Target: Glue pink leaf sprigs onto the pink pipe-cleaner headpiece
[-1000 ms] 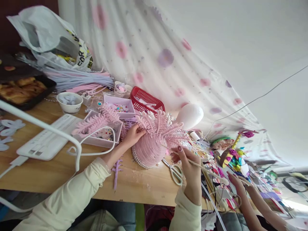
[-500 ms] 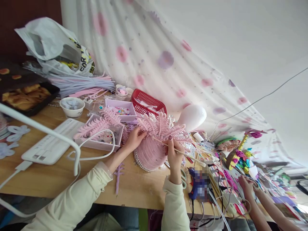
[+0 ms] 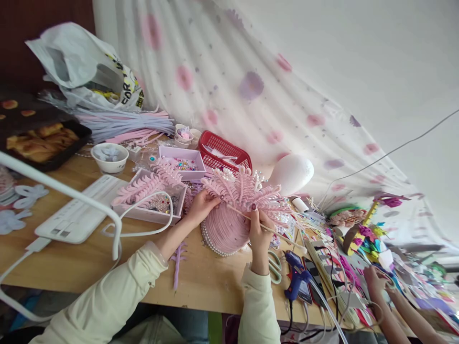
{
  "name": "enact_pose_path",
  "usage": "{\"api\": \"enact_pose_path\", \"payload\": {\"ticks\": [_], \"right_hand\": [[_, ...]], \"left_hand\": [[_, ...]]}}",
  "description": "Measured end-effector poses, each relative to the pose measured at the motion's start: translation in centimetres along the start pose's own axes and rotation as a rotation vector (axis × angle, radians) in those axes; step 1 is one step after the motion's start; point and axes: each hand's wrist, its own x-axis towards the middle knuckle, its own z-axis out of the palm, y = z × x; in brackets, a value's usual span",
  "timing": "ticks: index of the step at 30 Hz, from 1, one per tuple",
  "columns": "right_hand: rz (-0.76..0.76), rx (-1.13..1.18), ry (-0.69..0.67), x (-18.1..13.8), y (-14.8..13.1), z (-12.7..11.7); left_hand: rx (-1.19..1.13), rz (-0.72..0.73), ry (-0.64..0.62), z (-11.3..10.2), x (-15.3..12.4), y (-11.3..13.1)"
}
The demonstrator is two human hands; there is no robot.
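A pink dome-shaped craft piece (image 3: 225, 227) with feathery pink fronds and a pearl trim stands on the wooden table (image 3: 89, 260). My left hand (image 3: 201, 205) grips its left upper edge, fingers curled on the fronds. My right hand (image 3: 258, 230) is closed on a thin wooden stick (image 3: 276, 232), whose tip lies against the piece under the fronds. White-handled scissors (image 3: 275, 266) and a blue glue gun (image 3: 296, 276) lie just right of my right hand.
Trays of beads (image 3: 181, 165) and pink fronds (image 3: 145, 186), a red basket (image 3: 224, 150), a white bowl (image 3: 109, 157), a white foam egg (image 3: 292, 174) and pipe cleaners (image 3: 122, 124) sit behind. Another person's hands (image 3: 375, 284) work among colourful scraps at right. A white cable (image 3: 143, 233) loops at left.
My right hand moved left with the stick, from beside the scissors up against the pink piece. The left hand stayed on the piece. The view shifted slightly, showing the glue gun.
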Motion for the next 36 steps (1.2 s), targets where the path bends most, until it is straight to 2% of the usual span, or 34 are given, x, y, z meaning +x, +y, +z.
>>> {"api": "enact_pose_path", "payload": {"ticks": [8,14,20,29,34,36], "right_hand": [[0.029,0.029,0.008,-0.3,-0.1,0.1],[0.095,0.129,0.074,-0.4,-0.1,0.2],[0.073,0.008,-0.026,-0.7,-0.4,-0.4],[0.100,0.054,-0.055,-2.4,-0.3,-1.0],[0.156,0.201,0.049,-2.6,-0.6,-1.5],[0.135,0.201,0.084,-2.1,-1.1,-1.5]], "left_hand": [[-0.061,-0.062,0.016,0.1,-0.2,0.0],[-0.084,-0.085,0.016,0.1,-0.2,0.0],[-0.112,-0.072,0.016,0.3,-0.2,0.1],[-0.188,-0.057,0.041,0.5,-0.2,-0.2],[-0.195,-0.089,0.039,0.5,-0.1,0.0],[-0.189,-0.106,0.033,0.4,-0.1,0.1]]}}
